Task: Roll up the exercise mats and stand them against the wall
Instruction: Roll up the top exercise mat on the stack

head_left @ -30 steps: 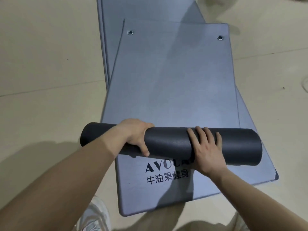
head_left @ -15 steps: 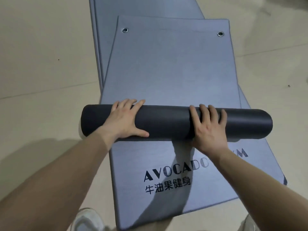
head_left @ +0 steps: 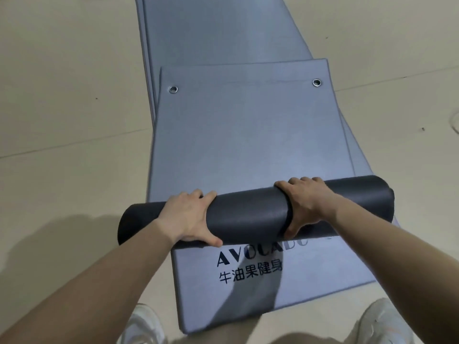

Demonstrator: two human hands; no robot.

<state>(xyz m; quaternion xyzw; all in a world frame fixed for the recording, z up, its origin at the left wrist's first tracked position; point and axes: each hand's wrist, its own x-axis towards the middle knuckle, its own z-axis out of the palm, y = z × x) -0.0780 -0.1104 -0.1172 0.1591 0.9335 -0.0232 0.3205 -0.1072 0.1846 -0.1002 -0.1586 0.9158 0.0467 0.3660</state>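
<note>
— Starting nearest, what shows at the bottom edge?

— Two white shoes, the left shoe and the right shoe, on the beige floor, at the near end of a flat grey mat printed with dark lettering.

— And the hands?

— Both grasp the rolled dark mat, which lies crosswise on the flat grey mat, partly covering the lettering. The left hand wraps over the roll left of centre, thumb on the near side. The right hand clasps it right of centre, fingers curled over the top.

— Beyond the roll?

— The grey mat runs on to a far edge with a left eyelet and a right eyelet. More grey mats lie beneath it, stretching farther away.
</note>
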